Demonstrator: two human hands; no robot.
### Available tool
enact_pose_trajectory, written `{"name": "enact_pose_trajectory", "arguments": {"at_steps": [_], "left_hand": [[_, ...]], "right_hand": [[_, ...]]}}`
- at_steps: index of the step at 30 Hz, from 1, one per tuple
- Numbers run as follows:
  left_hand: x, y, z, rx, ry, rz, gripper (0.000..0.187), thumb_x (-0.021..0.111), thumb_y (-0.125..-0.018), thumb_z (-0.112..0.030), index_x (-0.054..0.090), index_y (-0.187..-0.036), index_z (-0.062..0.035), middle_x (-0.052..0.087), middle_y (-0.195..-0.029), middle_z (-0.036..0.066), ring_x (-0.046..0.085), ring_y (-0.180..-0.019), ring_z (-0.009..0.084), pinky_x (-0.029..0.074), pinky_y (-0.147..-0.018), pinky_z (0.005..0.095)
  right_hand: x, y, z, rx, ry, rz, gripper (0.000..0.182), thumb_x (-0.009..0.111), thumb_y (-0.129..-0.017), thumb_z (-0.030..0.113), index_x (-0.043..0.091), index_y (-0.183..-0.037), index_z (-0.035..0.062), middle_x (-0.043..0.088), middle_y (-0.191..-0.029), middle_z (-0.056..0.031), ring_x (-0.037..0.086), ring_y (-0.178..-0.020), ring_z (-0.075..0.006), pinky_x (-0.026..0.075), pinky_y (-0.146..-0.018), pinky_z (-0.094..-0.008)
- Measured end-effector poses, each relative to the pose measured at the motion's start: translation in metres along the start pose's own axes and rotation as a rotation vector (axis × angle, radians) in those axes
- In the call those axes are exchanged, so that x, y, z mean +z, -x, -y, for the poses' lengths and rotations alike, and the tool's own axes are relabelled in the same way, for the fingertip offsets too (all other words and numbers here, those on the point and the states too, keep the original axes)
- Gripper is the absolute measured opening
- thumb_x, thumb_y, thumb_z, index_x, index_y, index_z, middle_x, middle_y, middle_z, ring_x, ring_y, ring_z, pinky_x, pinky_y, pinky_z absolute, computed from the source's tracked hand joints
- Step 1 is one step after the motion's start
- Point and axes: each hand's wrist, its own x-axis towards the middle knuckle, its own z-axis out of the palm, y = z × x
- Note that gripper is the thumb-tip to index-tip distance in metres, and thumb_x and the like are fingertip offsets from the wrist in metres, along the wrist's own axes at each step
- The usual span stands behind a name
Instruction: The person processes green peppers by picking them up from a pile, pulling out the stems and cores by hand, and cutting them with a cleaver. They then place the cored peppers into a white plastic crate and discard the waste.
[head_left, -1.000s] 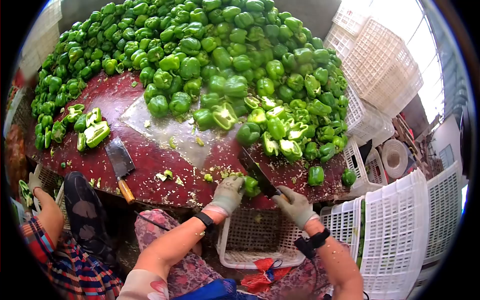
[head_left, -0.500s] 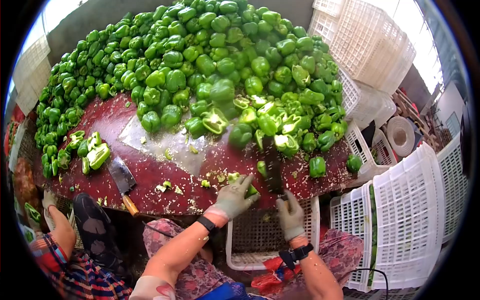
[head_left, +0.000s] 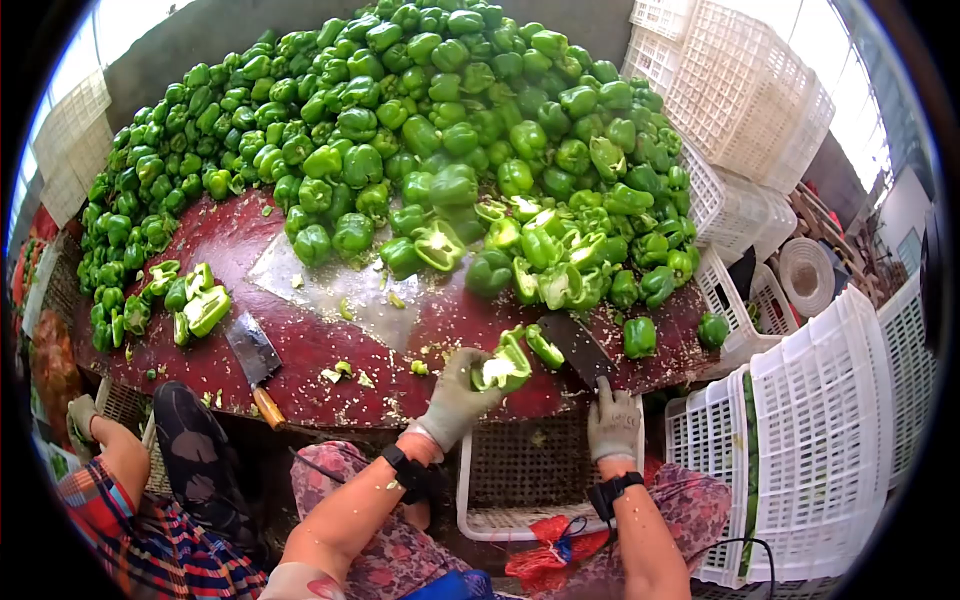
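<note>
A cut green pepper piece [head_left: 505,366] with its pale inside showing is held by my gloved left hand [head_left: 458,398], just over the front edge of the red table [head_left: 440,325]. My gloved right hand [head_left: 612,425] is closed at the near end of a dark, wide-bladed knife [head_left: 574,347], its handle mostly hidden by the fingers. The blade lies low over the table, pointing up and left. Another pepper slice [head_left: 544,346] sits between the held piece and the blade. Behind them are cut peppers [head_left: 562,285] at the front of a large heap of whole green peppers [head_left: 430,130].
A second knife [head_left: 252,350] lies at left on the table, near more cut pieces [head_left: 203,308]. Below the table edge is a white crate [head_left: 465,490]. White crates [head_left: 820,430] stand at right. A co-worker's gloved hand [head_left: 82,418] shows at far left.
My left hand has lifted a cut pepper piece, turning its inside into view. The knife in my right hand has tilted leftward, and that hand has moved slightly right and down.
</note>
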Motion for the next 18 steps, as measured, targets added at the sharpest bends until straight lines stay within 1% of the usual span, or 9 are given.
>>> {"name": "enact_pose_trajectory", "arguments": {"at_steps": [2, 5, 6, 9, 11, 12, 15, 16, 18], "left_hand": [[0.006, 0.006, -0.009, -0.058, 0.268, 0.126, 0.05, 0.069, -0.075, -0.001, 0.05, -0.122, -0.0021, 0.056, -0.118, 0.009, 0.056, -0.109, 0.0151, 0.049, -0.092, 0.0286], [0.017, 0.017, -0.016, -0.078, 0.467, 0.248, 0.052, 0.071, -0.078, 0.0, 0.048, -0.124, -0.0057, 0.049, -0.134, 0.006, 0.05, -0.122, 0.0174, 0.043, -0.104, 0.0322], [0.022, 0.021, -0.019, -0.077, 0.488, 0.265, 0.052, 0.071, -0.079, 0.001, 0.048, -0.125, -0.0061, 0.049, -0.134, 0.006, 0.05, -0.122, 0.0173, 0.043, -0.104, 0.0322], [0.036, 0.038, -0.026, -0.128, 0.588, 0.364, 0.053, 0.073, -0.079, -0.003, 0.051, -0.127, -0.0089, 0.052, -0.131, 0.007, 0.05, -0.123, 0.0188, 0.043, -0.104, 0.0347], [0.038, 0.049, -0.033, 0.14, -0.152, 0.3, 0.053, 0.075, -0.077, -0.009, 0.054, -0.126, -0.011, 0.057, -0.125, 0.01, 0.053, -0.122, 0.0261, 0.042, -0.104, 0.0392], [0.037, 0.051, -0.032, 0.288, -0.327, 0.273, 0.051, 0.075, -0.078, -0.021, 0.056, -0.125, -0.0124, 0.059, -0.121, 0.014, 0.054, -0.119, 0.0322, 0.044, -0.101, 0.0426], [0.027, 0.056, -0.065, 0.318, -0.787, 0.536, 0.05, 0.072, -0.08, -0.03, 0.057, -0.124, -0.0112, 0.061, -0.119, 0.012, 0.055, -0.116, 0.033, 0.045, -0.098, 0.0427], [0.027, 0.058, -0.061, 0.339, -0.851, 0.586, 0.046, 0.069, -0.082, -0.034, 0.059, -0.121, -0.0117, 0.062, -0.117, 0.01, 0.057, -0.111, 0.0318, 0.047, -0.094, 0.0419], [0.027, 0.063, -0.048, 0.299, -0.737, 0.636, 0.043, 0.069, -0.082, -0.032, 0.06, -0.12, -0.0125, 0.063, -0.115, 0.01, 0.058, -0.109, 0.032, 0.048, -0.093, 0.0418]], "right_hand": [[-0.004, -0.014, 0.011, 0.109, -0.016, 0.109, 0.047, 0.066, -0.083, 0.02, 0.056, -0.128, 0.0121, 0.058, -0.11, -0.0164, 0.053, -0.109, -0.0355, 0.04, -0.101, -0.0461], [-0.019, -0.024, 0.032, 0.044, -0.331, -0.174, 0.051, 0.064, -0.087, 0.027, 0.052, -0.134, 0.0109, 0.057, -0.119, -0.0195, 0.053, -0.112, -0.0365, 0.04, -0.102, -0.0437], [-0.025, -0.025, 0.04, 0.133, -0.801, -0.069, 0.055, 0.062, -0.091, 0.029, 0.046, -0.139, 0.0076, 0.055, -0.13, -0.0176, 0.054, -0.117, -0.0314, 0.041, -0.103, -0.0396], [-0.046, -0.012, 0.083, 0.392, -2.332, 0.436, 0.051, 0.056, -0.097, 0.024, 0.043, -0.142, 0.0047, 0.054, -0.134, -0.012, 0.053, -0.12, -0.023, 0.042, -0.103, -0.0344], [-0.048, 0.002, 0.095, 0.409, -2.31, 0.392, 0.049, 0.05, -0.102, 0.024, 0.04, -0.145, 0.004, 0.051, -0.137, -0.0087, 0.052, -0.122, -0.0183, 0.042, -0.105, -0.033], [-0.043, 0.01, 0.093, 0.205, -1.967, 0.282, 0.048, 0.045, -0.103, 0.027, 0.04, -0.145, 0.0027, 0.054, -0.134, -0.0093, 0.054, -0.119, -0.0179, 0.043, -0.103, -0.0318], [-0.052, 0.023, 0.088, 0.405, -2.05, 0.374, 0.04, 0.041, -0.103, 0.022, 0.05, -0.136, 0.0004, 0.058, -0.13, -0.0126, 0.056, -0.119, -0.0227, 0.044, -0.104, -0.0355], [-0.057, 0.026, 0.085, 0.595, -2.321, 0.496, 0.042, 0.044, -0.1, 0.02, 0.048, -0.137, 0.0003, 0.058, -0.131, -0.0136, 0.056, -0.119, -0.0231, 0.045, -0.103, -0.0356], [-0.058, 0.036, 0.083, 0.602, -2.292, 0.576, 0.043, 0.045, -0.099, 0.017, 0.046, -0.138, -0.0001, 0.059, -0.126, -0.013, 0.058, -0.116, -0.0219, 0.045, -0.102, -0.0349]]}}
